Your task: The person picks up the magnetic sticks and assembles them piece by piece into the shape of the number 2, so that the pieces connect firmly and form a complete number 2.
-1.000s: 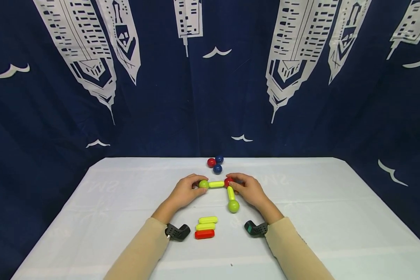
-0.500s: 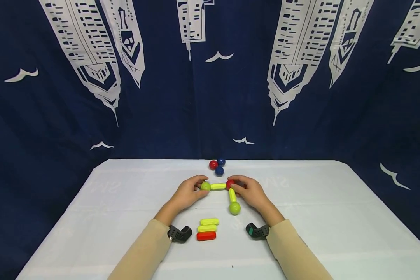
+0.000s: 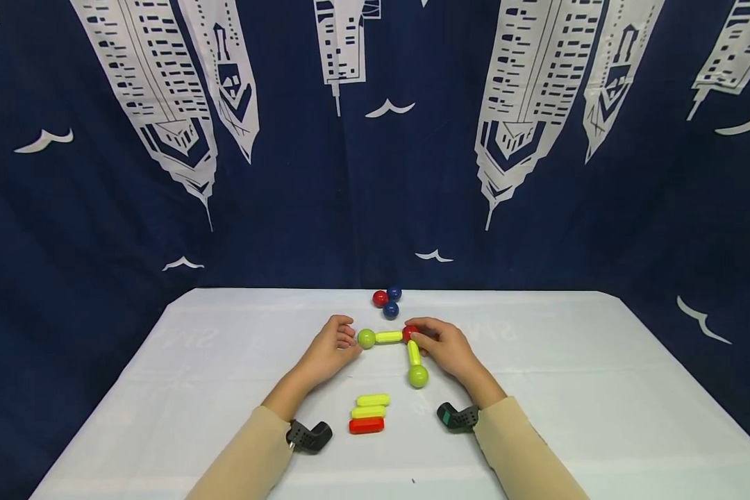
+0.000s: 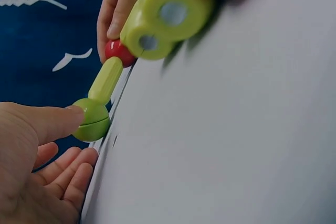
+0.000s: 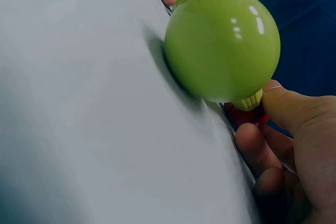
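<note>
An L-shaped piece of balls and rods lies on the table. A yellow rod runs from a green ball on the left to a red ball at the corner; a second yellow rod leads from there to a nearer green ball. My right hand pinches the red ball between thumb and fingers. Beside the left green ball is my left hand, fingers loosely bent and holding nothing. Its thumb overlaps that green ball in the left wrist view.
Two loose yellow rods and a red rod lie in a row nearer me. The yellow rods show silvery round ends. Behind the L, a loose red ball and two blue balls sit near the table's back edge.
My left hand has let go of the left green ball and drawn back a little to the left. My right hand keeps its pinch on the red ball.
</note>
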The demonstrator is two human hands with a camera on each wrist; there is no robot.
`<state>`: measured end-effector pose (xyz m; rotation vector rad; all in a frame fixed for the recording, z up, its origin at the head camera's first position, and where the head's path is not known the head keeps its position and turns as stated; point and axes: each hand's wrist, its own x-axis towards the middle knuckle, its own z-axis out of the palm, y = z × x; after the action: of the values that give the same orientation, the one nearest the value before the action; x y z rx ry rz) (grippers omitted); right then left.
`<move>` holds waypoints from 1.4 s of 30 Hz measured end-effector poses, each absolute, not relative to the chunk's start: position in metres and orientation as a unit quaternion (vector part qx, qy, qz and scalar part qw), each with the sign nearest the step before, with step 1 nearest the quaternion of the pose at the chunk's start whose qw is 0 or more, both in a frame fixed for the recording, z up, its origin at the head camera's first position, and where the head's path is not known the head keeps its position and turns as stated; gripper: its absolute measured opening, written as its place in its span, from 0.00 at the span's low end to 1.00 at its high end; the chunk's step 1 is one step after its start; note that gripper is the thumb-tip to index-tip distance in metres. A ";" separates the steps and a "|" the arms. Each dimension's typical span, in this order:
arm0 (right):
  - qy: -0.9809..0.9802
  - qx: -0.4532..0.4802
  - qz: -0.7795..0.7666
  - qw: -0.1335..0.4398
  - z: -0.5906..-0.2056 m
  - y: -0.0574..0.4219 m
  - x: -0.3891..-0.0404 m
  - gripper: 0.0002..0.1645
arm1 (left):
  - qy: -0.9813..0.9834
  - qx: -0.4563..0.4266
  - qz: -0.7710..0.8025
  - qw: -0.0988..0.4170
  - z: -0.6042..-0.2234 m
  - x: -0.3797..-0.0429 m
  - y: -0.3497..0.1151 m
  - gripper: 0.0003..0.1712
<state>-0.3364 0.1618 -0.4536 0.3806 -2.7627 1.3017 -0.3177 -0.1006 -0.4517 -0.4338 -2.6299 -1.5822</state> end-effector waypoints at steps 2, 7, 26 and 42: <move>-0.897 0.125 0.422 0.033 -0.452 0.162 -0.337 0.17 | -0.854 -0.133 -0.503 0.012 -0.450 -0.311 -0.103 0.27; -0.892 0.126 0.433 0.030 -0.451 0.160 -0.338 0.17 | -0.866 -0.136 -0.480 -0.011 -0.447 -0.293 -0.109 0.19; -0.894 0.124 0.430 0.030 -0.452 0.156 -0.336 0.17 | -0.875 -0.236 -0.419 -0.062 -0.452 -0.257 -0.115 0.12; -0.897 0.117 0.425 0.028 -0.451 0.159 -0.334 0.17 | -0.884 -0.250 -0.394 -0.032 -0.452 -0.259 -0.111 0.09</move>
<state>-0.3342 0.1592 -0.4512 0.3598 -2.7703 1.3104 -0.2590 -0.1109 -0.4516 -0.8025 -2.8340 -1.2638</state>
